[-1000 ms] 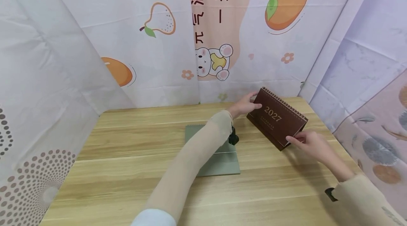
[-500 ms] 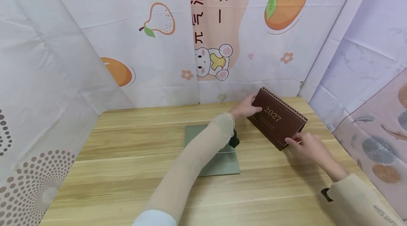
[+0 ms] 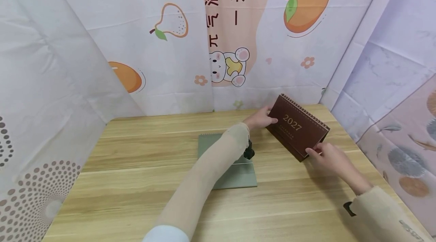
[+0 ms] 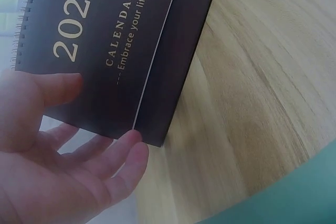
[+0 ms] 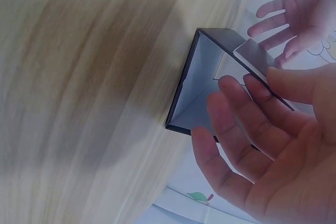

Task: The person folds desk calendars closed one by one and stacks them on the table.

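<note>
A dark brown 2027 desk calendar (image 3: 295, 124) stands like a tent on the table's right side, its spiral binding along the top. At its left end is my left hand (image 3: 260, 118). In the left wrist view that hand's thumb lies over the front cover, and its loosely bent fingers are at the side edge, some tips hidden behind it. My right hand (image 3: 332, 159) pinches the front panel at the near right end, thumb on the cover. The right wrist view shows its fingers (image 5: 226, 114) at the tent's open side.
A grey-green spiral-bound calendar (image 3: 236, 177) lies on the wooden table (image 3: 136, 181), partly covered by my left forearm. Printed cloth (image 3: 170, 56) hangs behind the table, with more cloth at both sides.
My left hand has slid slightly down and left along the brown calendar's left edge, with less of its thumb over the cover. The right hand and the calendar stay nearly still.
</note>
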Available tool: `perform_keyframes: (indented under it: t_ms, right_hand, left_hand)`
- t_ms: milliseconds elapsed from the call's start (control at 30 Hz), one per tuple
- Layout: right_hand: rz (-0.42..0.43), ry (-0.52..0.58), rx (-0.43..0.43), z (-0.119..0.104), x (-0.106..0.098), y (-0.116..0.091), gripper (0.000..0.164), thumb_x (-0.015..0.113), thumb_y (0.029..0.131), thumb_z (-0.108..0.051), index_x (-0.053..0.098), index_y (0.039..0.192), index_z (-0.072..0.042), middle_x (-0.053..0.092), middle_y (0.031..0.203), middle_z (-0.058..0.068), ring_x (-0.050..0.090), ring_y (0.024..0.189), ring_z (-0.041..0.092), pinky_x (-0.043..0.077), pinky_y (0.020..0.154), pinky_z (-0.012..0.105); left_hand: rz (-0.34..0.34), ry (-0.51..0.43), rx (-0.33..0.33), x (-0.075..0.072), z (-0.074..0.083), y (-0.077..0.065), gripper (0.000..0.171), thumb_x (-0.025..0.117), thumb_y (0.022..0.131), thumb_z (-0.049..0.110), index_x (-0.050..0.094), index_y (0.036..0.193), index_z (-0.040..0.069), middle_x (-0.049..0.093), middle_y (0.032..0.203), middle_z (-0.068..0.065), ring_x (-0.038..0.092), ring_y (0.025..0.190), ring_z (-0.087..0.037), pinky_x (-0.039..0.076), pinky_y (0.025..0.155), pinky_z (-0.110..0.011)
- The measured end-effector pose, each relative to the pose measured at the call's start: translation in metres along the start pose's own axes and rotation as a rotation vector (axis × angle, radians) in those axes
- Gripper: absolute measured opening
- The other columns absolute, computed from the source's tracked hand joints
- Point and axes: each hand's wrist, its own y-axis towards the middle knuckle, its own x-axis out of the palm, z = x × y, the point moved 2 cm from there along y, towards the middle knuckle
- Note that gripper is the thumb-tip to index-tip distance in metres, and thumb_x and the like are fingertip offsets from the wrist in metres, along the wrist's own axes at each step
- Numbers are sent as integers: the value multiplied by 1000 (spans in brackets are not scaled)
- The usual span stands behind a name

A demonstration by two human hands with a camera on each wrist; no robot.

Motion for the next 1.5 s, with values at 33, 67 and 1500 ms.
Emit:
perform_keyframes:
  t_ms: [33,67,1500]
  right_hand:
    - [1,1,1,0,0,0,30,63,101,-21,72,85,2,72,78,19,69,76,41,53,69,58]
    - [2,3,1,-1,1,0,30,64,101,-21,72,84,2,72,78,19,69,76,41,53,69,58]
    - [-89,-24,-43,1,16,1,27,72,95,-27,70,77,-8,66,70,-1,55,63,16,46,57,40]
  left_hand:
    - [-1,2,-6,-1,0,-1,60,65,101,16,38,153,5,59,136,-15,60,121,-26,43,108,-38]
    - [0,-1,-16,-1,0,-1,59,64,101,17,38,153,6,58,137,-16,59,123,-27,45,107,-38]
    - [-19,50,80,11,-11,4,53,65,95,-5,49,145,2,62,135,-13,57,126,-22,42,108,-28]
